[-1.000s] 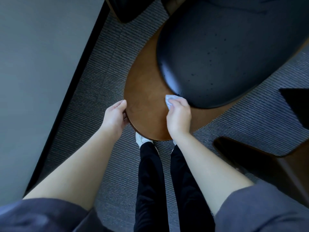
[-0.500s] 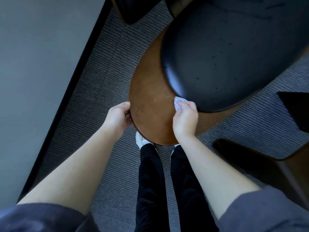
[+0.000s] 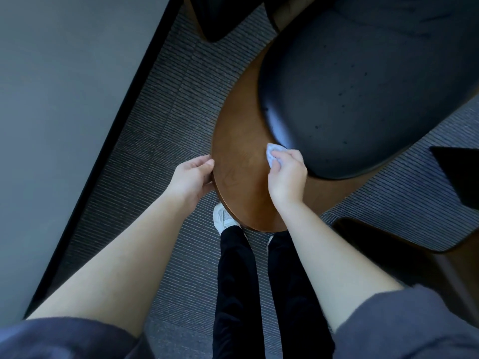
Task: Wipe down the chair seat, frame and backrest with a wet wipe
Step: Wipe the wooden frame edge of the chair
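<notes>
I look down on a chair with a brown wooden shell (image 3: 241, 161) and a black padded cushion (image 3: 363, 86). My right hand (image 3: 286, 178) grips a small white wet wipe (image 3: 272, 154) and presses it on the wood right at the cushion's lower edge. My left hand (image 3: 193, 177) holds the left rim of the wooden shell, thumb on top and fingers curled under the edge.
Grey striped carpet (image 3: 166, 120) lies below, with a grey wall (image 3: 64, 99) and black baseboard at left. Another dark chair (image 3: 404, 244) stands at the lower right, and dark furniture (image 3: 220, 19) at the top. My black trousers and a white shoe (image 3: 223, 218) are under the shell.
My right hand with the wipe has slid to the right along the cushion's edge. My left hand has kept its hold on the rim.
</notes>
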The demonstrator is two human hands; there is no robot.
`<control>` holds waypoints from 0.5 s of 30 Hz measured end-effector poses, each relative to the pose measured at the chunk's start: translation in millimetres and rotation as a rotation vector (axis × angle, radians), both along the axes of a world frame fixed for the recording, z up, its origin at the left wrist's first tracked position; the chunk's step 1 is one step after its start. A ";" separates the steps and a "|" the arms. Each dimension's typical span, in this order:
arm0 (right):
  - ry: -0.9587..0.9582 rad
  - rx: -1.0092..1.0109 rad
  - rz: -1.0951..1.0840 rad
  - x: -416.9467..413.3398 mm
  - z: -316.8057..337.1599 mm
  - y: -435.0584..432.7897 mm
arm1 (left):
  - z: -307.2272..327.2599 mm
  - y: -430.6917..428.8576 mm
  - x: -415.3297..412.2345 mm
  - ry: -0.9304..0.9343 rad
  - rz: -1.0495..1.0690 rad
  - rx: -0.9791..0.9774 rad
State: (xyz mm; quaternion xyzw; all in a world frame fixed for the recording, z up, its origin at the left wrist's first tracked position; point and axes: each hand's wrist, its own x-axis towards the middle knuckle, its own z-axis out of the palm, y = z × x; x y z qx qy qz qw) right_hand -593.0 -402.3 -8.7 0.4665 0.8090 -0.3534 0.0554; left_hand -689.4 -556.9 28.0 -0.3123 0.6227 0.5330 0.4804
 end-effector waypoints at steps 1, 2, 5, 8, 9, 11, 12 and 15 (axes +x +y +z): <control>0.063 -0.011 0.053 -9.8 -1.4 -6.7 | -0.2 -0.1 -2.7 -0.004 -0.023 0.005; 0.127 -0.034 0.125 -16.0 0.6 -15.3 | 0.3 -0.4 -5.4 -0.006 -0.048 0.011; 0.230 -0.108 0.310 -3.6 22.0 -35.4 | 4.6 0.8 -10.9 -0.023 -0.097 0.027; 0.214 -0.091 0.341 31.8 35.0 -26.9 | 7.2 4.0 -13.7 -0.032 -0.130 -0.025; 0.180 -0.056 0.307 37.3 33.2 -19.1 | 7.7 4.9 -15.0 -0.037 -0.132 -0.037; 0.102 0.011 0.225 29.4 23.3 -9.9 | 7.5 5.5 -18.8 -0.045 -0.146 -0.040; 0.078 0.030 0.192 17.6 16.4 -9.6 | 6.4 5.6 -20.1 -0.053 -0.152 -0.031; 0.056 0.054 0.092 -29.4 -3.4 -18.1 | 1.0 4.3 -22.8 -0.063 -0.152 -0.004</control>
